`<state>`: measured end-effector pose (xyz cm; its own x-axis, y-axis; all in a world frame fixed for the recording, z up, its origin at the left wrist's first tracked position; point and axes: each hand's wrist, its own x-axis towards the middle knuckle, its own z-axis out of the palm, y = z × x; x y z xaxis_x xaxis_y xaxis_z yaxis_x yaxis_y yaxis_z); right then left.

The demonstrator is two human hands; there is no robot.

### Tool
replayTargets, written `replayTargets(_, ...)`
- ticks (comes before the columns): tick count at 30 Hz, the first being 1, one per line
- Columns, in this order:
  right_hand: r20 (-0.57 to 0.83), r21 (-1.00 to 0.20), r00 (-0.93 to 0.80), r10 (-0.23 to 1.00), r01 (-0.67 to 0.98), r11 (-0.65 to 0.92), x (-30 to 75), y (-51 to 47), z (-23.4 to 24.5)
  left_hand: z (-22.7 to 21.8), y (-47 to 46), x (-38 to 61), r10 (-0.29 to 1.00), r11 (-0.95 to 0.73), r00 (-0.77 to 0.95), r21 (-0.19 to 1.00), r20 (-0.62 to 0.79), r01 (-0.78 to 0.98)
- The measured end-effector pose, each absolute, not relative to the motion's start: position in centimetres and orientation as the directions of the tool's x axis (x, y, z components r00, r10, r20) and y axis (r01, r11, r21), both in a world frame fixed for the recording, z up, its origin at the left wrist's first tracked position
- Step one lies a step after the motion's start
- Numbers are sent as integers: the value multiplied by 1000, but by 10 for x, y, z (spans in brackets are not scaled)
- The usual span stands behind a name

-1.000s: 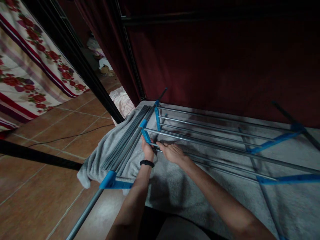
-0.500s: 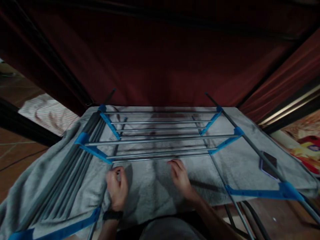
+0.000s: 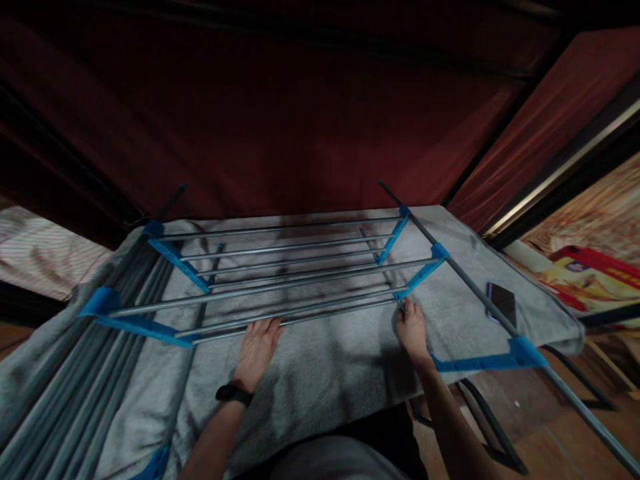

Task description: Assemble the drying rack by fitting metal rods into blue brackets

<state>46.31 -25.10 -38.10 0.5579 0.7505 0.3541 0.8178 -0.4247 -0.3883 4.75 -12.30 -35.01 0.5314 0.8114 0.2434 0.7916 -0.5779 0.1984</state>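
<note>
Left grip (image 3: 260,350) touching rack bar (image 3: 340,312), long axis left to right.

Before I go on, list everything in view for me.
Crossbars: at least six, silver, centre
Brackets: six, blue, both sides
Side poles: at least two, grey, either side
Loose rods: several, grey, far left
Blanket: one, grey, underneath
Phone: one, dark, blanket's right
Printed item: one, red-yellow, far right
Curtaining: some, dark red, behind
Striped cloth: one, pale, far left
Tubular legs: several, dark, lower right
Floor: one, brown, lower right
Wristband: one, black, lower centre-left
Left hand: one, bare, at nearest crossbars
Right hand: one, bare, at near right bracket
</note>
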Motion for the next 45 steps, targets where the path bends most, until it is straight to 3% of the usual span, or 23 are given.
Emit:
replayTargets(11, 396, -470, 581, 711, 793, -387, 474, -242, -399, -348, -118, 43, 806, -589, 565, 149, 178, 794)
replayTargets(26, 368, -386, 625, 688, 776, -499, 466, -234, -387, -337, -108, 41, 806, -580, 592, 183, -12, 794)
replayTargets(45, 314, -305, 691, 651, 723, -620, 456, -227, -380, -324, -103, 43, 785, -574, 608, 232, -119, 786)
